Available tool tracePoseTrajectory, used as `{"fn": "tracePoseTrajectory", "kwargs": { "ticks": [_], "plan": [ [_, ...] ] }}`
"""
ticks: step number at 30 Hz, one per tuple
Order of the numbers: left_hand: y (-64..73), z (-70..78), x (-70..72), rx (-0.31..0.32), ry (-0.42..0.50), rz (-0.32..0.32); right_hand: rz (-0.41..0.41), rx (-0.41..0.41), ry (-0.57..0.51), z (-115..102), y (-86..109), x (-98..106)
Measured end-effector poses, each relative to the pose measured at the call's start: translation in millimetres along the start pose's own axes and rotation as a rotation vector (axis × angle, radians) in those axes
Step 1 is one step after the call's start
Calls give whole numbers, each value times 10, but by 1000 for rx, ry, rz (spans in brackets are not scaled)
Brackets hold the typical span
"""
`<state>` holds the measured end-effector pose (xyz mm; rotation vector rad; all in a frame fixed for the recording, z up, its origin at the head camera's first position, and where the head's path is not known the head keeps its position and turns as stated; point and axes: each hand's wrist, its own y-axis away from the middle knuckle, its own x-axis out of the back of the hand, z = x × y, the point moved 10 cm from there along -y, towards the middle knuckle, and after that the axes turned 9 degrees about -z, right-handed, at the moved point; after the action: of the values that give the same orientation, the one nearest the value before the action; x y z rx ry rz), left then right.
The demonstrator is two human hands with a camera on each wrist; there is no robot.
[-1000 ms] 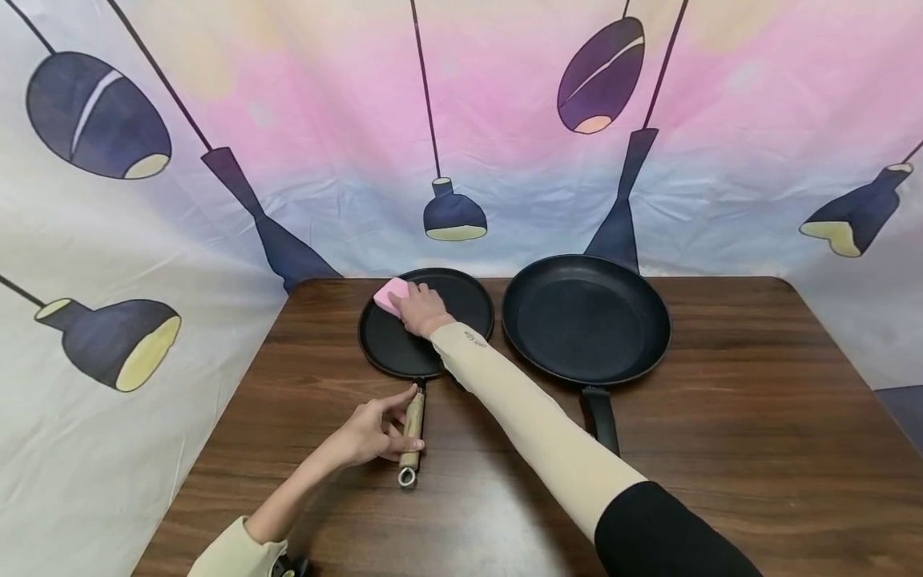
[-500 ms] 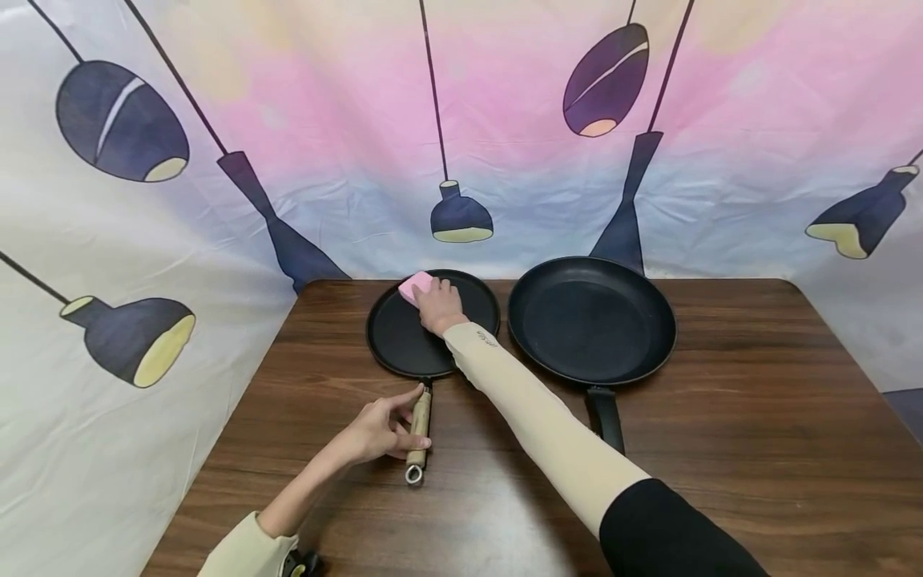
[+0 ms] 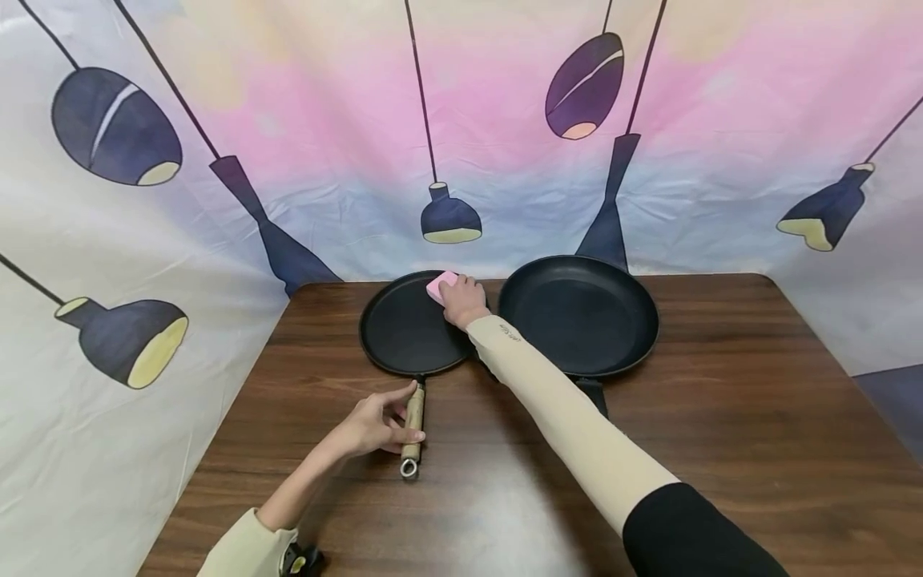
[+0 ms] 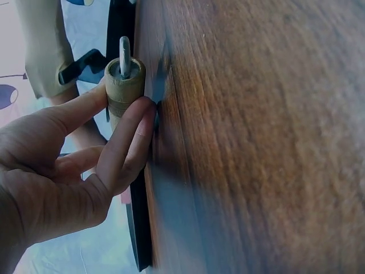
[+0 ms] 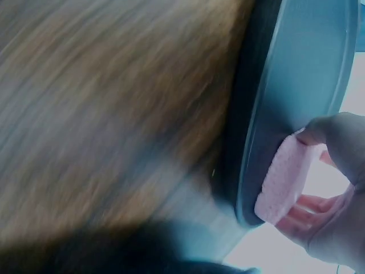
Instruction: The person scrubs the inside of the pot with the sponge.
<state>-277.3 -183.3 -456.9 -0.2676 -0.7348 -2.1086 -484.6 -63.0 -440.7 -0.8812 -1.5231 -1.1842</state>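
A flat black pan with a low rim lies at the back left of the table. Its light wooden handle, tipped with a metal ring, points toward me. My left hand holds that handle between thumb and fingers; the left wrist view shows the fingers around the wooden handle. With my right hand I grip a pink sponge at the pan's back right part. In the right wrist view the sponge presses on the pan's surface, close by the rim.
A larger, deeper black frying pan stands just right of the flat pan, its black handle partly behind my right forearm. The wooden table meets a printed cloth backdrop at its far edge.
My right hand has slid the sponge rightward across the flat pan, from its left side to its back right. The left hand keeps its hold on the handle, and the view shifts slightly.
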Motion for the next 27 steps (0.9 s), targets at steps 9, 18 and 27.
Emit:
{"fn": "tracePoseTrajectory", "kwargs": {
  "ticks": [9, 18, 27],
  "plan": [
    [-16, -6, 7, 30, 13, -13, -70, 73, -73, 90, 166, 96],
    [-11, -25, 5, 24, 53, -28, -106, 191, -16, 15, 359, 52],
    [-52, 11, -9, 3, 55, -51, -106, 328, 63, -131, 647, -42]
  ]
}}
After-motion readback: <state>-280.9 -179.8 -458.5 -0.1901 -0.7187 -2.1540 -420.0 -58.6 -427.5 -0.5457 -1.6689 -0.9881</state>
